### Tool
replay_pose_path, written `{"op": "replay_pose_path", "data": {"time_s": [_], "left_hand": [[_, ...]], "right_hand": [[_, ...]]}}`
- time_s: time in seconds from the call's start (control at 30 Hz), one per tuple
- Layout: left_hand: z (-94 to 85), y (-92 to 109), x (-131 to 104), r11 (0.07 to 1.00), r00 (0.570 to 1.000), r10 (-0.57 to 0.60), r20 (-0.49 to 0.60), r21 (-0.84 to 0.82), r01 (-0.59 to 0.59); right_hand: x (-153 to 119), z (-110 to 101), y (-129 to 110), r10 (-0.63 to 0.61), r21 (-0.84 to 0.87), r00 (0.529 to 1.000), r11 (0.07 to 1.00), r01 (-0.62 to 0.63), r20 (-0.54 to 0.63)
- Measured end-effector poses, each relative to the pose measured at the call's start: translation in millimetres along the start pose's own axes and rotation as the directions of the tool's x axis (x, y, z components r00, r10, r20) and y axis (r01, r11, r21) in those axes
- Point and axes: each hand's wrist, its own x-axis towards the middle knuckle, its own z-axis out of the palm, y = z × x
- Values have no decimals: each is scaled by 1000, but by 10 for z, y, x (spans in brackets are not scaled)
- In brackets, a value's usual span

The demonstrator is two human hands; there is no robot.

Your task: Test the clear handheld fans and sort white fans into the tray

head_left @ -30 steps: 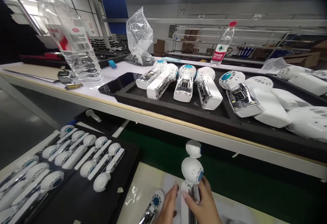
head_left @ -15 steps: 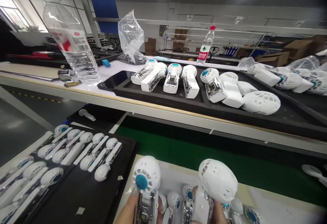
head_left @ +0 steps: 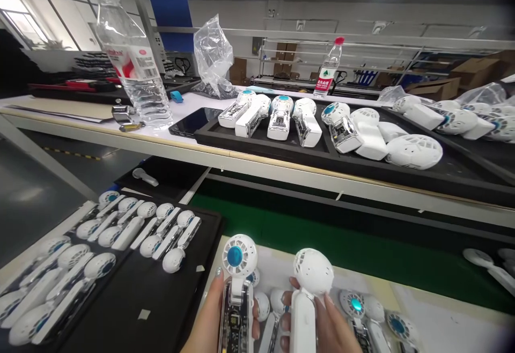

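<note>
My left hand (head_left: 212, 315) is closed round a white handheld device (head_left: 240, 256) held upright, its blue disc and clear circuit-board handle facing me. To the right of it, my right hand (head_left: 336, 326) grips a second white device (head_left: 313, 272) by its plain white handle, the rounded head up. The two devices are apart. Behind and between my hands lie more of the same devices, partly hidden by my fingers. Just right of my right hand, another device (head_left: 354, 303) shows a lit cyan disc.
A black tray (head_left: 161, 294) with rows of devices lies at the left. On the shelf above are a large bottle (head_left: 132, 63), a phone (head_left: 195, 121), a black tray (head_left: 273, 146) of devices, a plastic bag (head_left: 213, 55) and a red-capped bottle (head_left: 328, 68). The shelf edge (head_left: 249, 164) crosses the view.
Both held devices have turned: the left one's blue disc now faces me more squarely, and the right one stands more upright and slightly further left. The view has shifted a little.
</note>
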Motion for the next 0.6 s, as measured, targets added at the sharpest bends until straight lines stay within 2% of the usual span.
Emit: {"op": "replay_pose_path", "data": {"time_s": [0.2, 0.4, 0.5, 0.6], "left_hand": [[-46, 16, -13, 1000, 1000, 8, 4, -13, -8], [-59, 54, -72, 999, 1000, -5, 19, -41, 6], [15, -4, -128, 997, 997, -58, 48, -44, 60], [119, -44, -215, 978, 977, -187, 105, -72, 195]], "right_hand": [[-26, 53, 9, 181, 111, 982, 978, -175, -49], [-12, 133, 134, 130, 76, 981, 990, -120, -147], [-32, 202, 156, 142, 113, 985, 985, -130, -96], [-79, 262, 170, 148, 160, 989, 977, -142, -27]]}}
